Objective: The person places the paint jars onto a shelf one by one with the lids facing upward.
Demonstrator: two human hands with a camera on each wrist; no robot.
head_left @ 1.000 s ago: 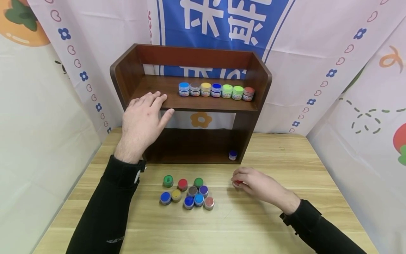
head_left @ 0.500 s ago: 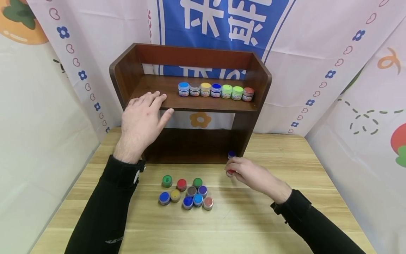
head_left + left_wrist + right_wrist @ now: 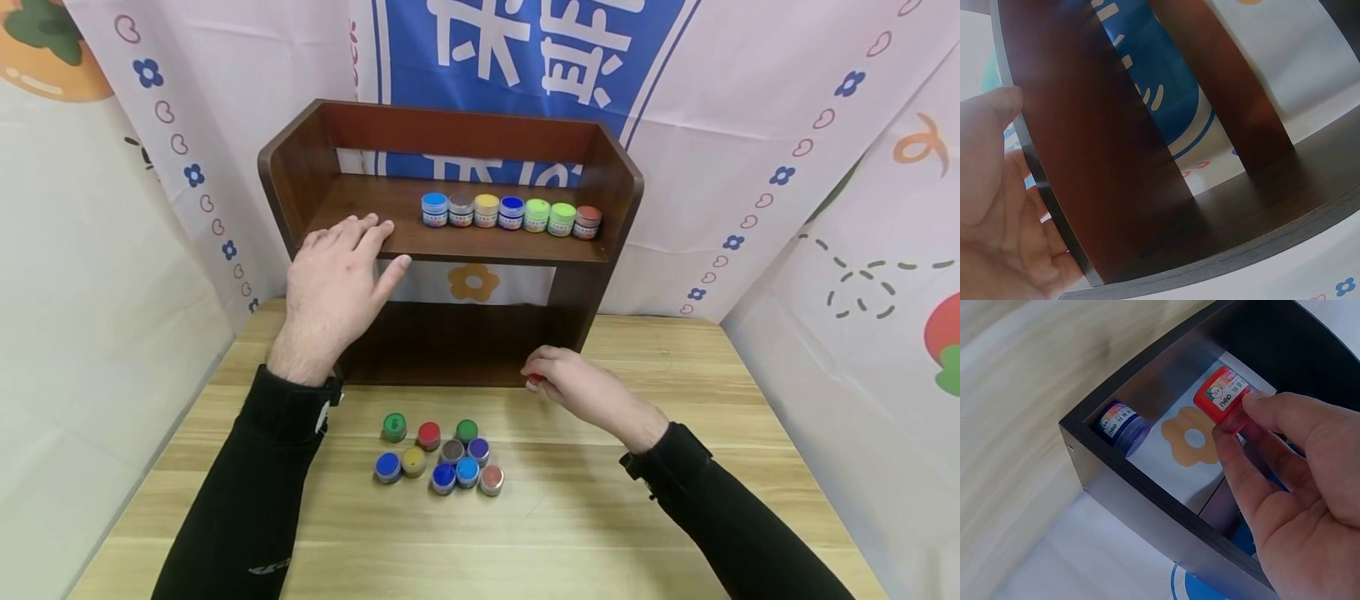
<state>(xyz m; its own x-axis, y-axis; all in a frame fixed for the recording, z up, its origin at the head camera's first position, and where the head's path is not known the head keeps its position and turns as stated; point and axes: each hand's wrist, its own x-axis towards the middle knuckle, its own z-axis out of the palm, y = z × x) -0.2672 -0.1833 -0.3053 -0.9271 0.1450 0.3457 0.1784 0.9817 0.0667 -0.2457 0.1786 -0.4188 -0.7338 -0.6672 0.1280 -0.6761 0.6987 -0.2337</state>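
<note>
In the right wrist view my right hand [image 3: 1310,469] pinches a small red-capped paint jar [image 3: 1221,397] between thumb and fingers. It holds the jar at the lower compartment of a dark brown wooden shelf [image 3: 465,133], near its right end. A purple-blue paint jar [image 3: 1122,429] stands in that corner, hidden behind the hand in the head view. My left hand [image 3: 333,283] rests on the left part of the upper shelf board, fingers extended and thumb at the front edge. Several paint jars [image 3: 511,213] stand in a row on the upper board, right of the left hand.
On the wooden table [image 3: 637,533] in front of the shelf stand several loose paint jars, among them a green one [image 3: 394,427], a red one [image 3: 429,436] and a yellow one [image 3: 413,462]. Printed cloth [image 3: 675,208] hangs behind the shelf and at the sides.
My right hand has carried the red paint jar forward and slightly left, from over the table to the lower compartment. The left hand has stayed on the upper board.
</note>
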